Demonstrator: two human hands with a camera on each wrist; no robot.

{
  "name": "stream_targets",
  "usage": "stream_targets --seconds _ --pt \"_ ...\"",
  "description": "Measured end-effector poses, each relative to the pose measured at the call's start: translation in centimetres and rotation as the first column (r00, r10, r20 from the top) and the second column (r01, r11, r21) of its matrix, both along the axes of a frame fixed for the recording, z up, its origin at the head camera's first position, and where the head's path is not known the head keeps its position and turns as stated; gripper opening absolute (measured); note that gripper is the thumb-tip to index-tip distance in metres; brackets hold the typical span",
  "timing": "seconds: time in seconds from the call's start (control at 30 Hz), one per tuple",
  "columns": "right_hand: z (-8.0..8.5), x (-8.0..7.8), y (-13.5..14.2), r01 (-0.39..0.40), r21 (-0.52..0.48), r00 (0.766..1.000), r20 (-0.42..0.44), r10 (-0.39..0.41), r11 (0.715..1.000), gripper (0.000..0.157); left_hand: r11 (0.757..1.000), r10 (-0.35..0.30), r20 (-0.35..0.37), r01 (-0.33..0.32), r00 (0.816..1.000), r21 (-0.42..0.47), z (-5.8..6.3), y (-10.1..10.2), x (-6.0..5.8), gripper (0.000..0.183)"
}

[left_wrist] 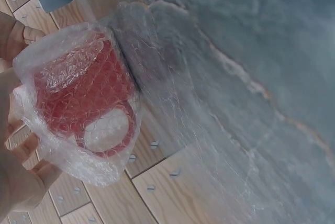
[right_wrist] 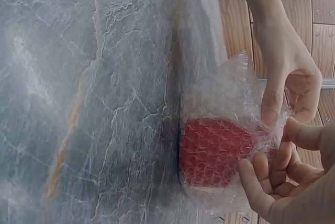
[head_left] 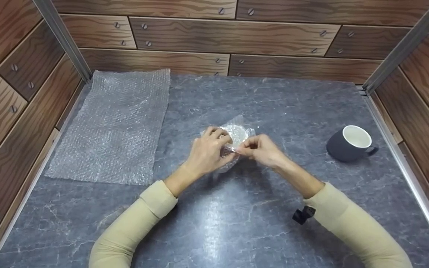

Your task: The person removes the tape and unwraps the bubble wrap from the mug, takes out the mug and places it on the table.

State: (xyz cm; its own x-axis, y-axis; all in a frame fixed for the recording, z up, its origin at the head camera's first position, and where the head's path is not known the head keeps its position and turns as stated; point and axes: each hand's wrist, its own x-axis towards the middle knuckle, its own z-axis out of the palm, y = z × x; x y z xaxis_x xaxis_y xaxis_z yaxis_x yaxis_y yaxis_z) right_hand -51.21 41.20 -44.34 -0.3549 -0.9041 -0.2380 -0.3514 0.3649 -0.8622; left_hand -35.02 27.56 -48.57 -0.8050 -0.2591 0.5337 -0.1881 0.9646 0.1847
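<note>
Pale sleeves (head_left: 352, 223) are lying nearest, angling inward over the tabletop (head_left: 292, 111); a small black object (head_left: 304, 215) is protruding beside the right cuff. Beyond them, the left hand (head_left: 211, 149) is curling over one side of the red mug (left_wrist: 78, 93) and pinching a gathered edge of its bubble wrap (right_wrist: 222, 93), probably to steady the load and stop the fold springing back. Opposite, the right hand (head_left: 264, 150) is gripping the same gathered edge between thumb and fingers; presumably one grip alone is not holding such slippery material. Handle included, the mug is showing through its layers near mid-tabletop, just under the hands; whether it is standing base-down cannot be told. Off to the right, an unwrapped dark mug (head_left: 343, 147) is standing upright, apparently set aside from the handling. Farther left, a bubble wrap sheet (head_left: 110, 126) is lying flat, seemingly within reach. Behind, wood-patterned walls (head_left: 233, 33) are enclosing the tabletop.
</note>
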Motion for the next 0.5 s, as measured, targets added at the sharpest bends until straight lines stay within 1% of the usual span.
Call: stream_targets --seconds 0.23,0.5 --pt "-0.13 -0.06 -0.09 -0.009 -0.008 0.999 -0.037 0.009 1.000 0.013 1.000 0.005 -0.016 -0.005 1.000 -0.009 -0.03 0.07 -0.14 0.028" --pt "0.03 0.05 -0.09 -0.001 0.022 1.000 -0.027 0.001 1.000 0.011 1.000 0.006 -0.021 -0.007 1.000 -0.025 -0.15 0.16 -0.34 0.029"
